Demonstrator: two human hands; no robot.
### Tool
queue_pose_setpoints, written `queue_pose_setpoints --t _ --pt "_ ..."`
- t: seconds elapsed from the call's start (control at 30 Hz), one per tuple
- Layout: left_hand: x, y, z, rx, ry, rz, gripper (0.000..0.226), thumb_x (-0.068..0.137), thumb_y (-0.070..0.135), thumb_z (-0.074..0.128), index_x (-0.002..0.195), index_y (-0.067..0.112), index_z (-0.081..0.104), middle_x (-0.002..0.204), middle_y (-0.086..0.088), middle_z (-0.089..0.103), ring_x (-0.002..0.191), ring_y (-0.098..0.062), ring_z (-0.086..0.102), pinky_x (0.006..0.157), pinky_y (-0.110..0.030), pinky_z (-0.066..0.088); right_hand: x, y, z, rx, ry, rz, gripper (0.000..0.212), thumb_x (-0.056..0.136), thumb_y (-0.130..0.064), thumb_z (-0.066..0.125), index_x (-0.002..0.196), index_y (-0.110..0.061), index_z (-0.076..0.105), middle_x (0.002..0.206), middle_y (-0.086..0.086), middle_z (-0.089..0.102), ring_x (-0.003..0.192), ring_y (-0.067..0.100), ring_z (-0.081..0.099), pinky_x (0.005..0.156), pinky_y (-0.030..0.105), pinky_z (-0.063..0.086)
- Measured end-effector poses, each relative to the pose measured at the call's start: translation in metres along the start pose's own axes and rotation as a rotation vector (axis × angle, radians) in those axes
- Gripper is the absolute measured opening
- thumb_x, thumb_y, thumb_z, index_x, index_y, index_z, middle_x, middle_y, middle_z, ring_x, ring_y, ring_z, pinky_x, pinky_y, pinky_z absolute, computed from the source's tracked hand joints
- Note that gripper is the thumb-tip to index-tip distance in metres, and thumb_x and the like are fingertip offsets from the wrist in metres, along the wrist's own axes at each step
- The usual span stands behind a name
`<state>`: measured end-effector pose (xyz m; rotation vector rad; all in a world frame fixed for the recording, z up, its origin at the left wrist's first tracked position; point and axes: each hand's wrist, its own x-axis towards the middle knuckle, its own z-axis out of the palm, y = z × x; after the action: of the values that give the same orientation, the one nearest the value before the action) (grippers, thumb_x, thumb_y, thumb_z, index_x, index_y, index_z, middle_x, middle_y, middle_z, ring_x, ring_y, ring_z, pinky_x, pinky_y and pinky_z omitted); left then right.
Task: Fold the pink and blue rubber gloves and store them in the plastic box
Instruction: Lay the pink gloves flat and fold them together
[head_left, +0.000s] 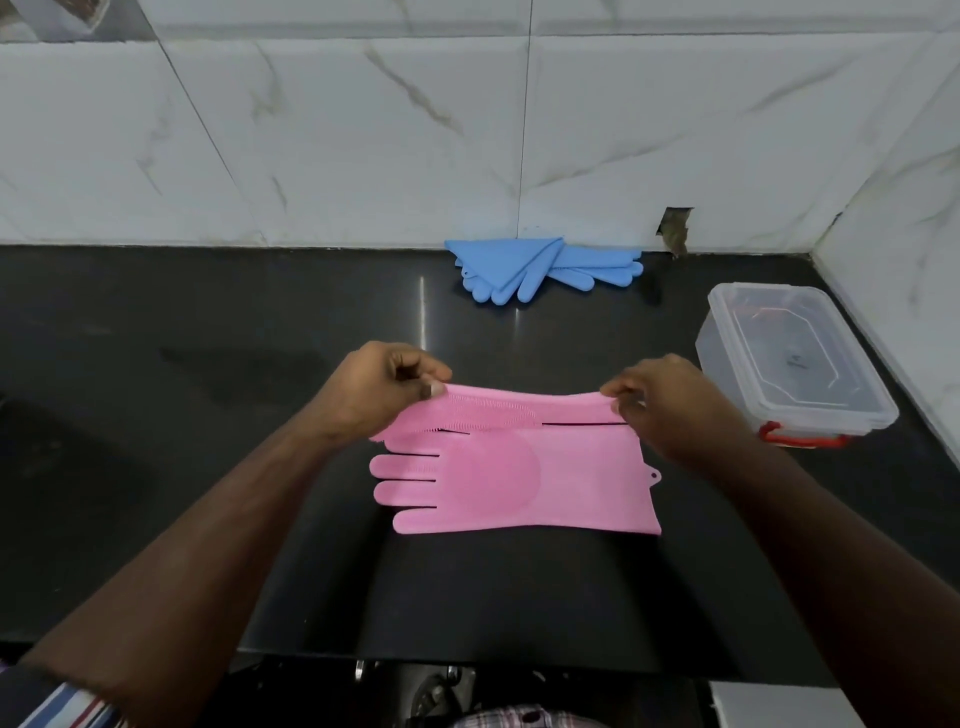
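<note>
At counter centre: pink gloves (514, 483), far edge pinched by left hand (374, 392) and right hand (670, 410), fingers clamped. Risk: slick rubber slipping, fold springing open. Plastic box (878, 415) at 3 o'clock, lid on.

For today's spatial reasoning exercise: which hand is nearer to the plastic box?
Right. The right hand pinches the pink gloves' cuff end just left of the plastic box; the left hand pinches the finger end, farther away.

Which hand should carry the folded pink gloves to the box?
Right. The right hand pinches the pink gloves at their cuff end, on the side nearest the box. The left hand pinches the finger end, farther away.
</note>
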<state>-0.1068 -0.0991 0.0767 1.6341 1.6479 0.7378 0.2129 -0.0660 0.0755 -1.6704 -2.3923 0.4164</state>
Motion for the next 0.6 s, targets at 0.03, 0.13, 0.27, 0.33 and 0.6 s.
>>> queue_pose_setpoints --t 0.03,0.13,0.27,0.33,0.6 --pt "-0.006 -0.003 0.002 -0.013 -0.006 -0.008 0.011 0.086 0.019 0.077 0.095 0.024 0.079 0.092 0.013 0.077 0.091 -0.001 0.070 0.087 -0.023 0.052 -0.008 -0.001 0.003 0.003 -0.007 0.018 0.023 0.093 -0.015 0.061 0.112 -0.019 0.073 0.109 -0.002 0.071 0.097 0.012 0.059 0.090 0.032 0.049" --pt "-0.023 -0.013 0.007 -0.064 -0.027 -0.021 0.012 0.085 0.017 0.078 0.095 0.023 0.079 0.090 0.009 0.077 0.091 -0.006 0.071 0.088 -0.025 0.052 -0.030 -0.003 0.011 0.012 0.004 0.033 0.023 0.092 -0.018 0.063 0.113 -0.021 0.073 0.111 -0.003 0.071 0.095 0.007 0.053 0.086 0.025 0.043" --pt "-0.044 -0.024 0.019 -0.071 -0.071 -0.037 0.012 0.084 0.014 0.078 0.093 0.023 0.079 0.084 0.004 0.076 0.086 -0.006 0.069 0.086 -0.021 0.051 -0.054 -0.002 0.026 0.019 -0.013 0.025 0.022 0.091 -0.020 0.066 0.111 -0.024 0.074 0.114 -0.007 0.071 0.100 0.007 0.054 0.088 0.024 0.042" --pt "-0.053 -0.030 0.025 -0.052 -0.096 -0.064 0.013 0.083 0.013 0.079 0.090 0.024 0.079 0.082 0.005 0.074 0.082 -0.005 0.067 0.082 -0.018 0.049 -0.062 0.001 0.036 0.022 -0.033 0.027 0.021 0.091 -0.022 0.065 0.110 -0.027 0.073 0.114 -0.009 0.071 0.103 0.009 0.055 0.088 0.025 0.043" --pt "-0.063 -0.049 0.027 -0.025 0.084 -0.132 0.007 0.087 0.020 0.074 0.088 0.027 0.078 0.088 0.015 0.076 0.088 -0.009 0.070 0.084 -0.029 0.053 -0.070 0.003 0.052 0.104 -0.087 0.062 0.021 0.089 -0.024 0.068 0.109 -0.026 0.073 0.111 -0.011 0.070 0.096 0.004 0.052 0.086 0.024 0.042"
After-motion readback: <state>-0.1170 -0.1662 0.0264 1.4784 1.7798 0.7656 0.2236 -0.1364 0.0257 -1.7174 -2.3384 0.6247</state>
